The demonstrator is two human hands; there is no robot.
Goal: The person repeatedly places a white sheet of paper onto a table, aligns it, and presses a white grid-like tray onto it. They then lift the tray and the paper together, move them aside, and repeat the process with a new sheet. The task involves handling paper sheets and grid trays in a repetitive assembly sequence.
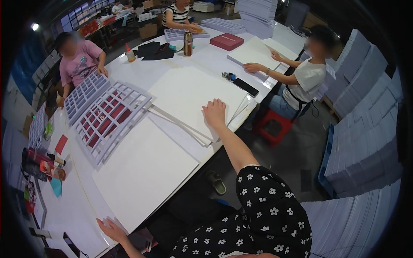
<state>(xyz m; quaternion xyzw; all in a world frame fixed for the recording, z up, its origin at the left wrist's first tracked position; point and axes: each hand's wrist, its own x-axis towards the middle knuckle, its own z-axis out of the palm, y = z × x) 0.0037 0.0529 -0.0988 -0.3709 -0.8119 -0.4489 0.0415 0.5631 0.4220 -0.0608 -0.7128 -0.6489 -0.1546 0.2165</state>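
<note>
Seen from above, a long white worktop (142, 73) runs away from the viewer, its near long edge slanting from lower left to upper right. The person's right hand (214, 112) lies flat and open, fingers spread, palm down on a stack of large white boards (193, 96) near that edge; it grips nothing. The stack's corners fan out slightly and some overhang the worktop's edge just below the hand. The left hand (111, 229) is also open and flat, fingers spread, pressing the near corner of a single big white sheet (144, 167) that lies just left of the stack, its corner reaching the worktop's edge. Beyond this sheet lie two white grid-shaped dividers (105, 114), one over a red backing, partly overlapping. At the far left edge are glue tubes and small tools (43, 165). A black phone (245, 87) and keys (228, 76) rest past the stack, close to the right edge. Further along stand a metal flask (188, 43), a red box (226, 41) and black sheets (155, 50). A person in a white shirt (307, 77) sits on a red stool (273, 127) at the right side, hands on another white board. A person in pink (79, 60) sits at the left side. To the right, bare floor (297, 155) separates the worktop from tall stacks of white boards (365, 129).
</note>
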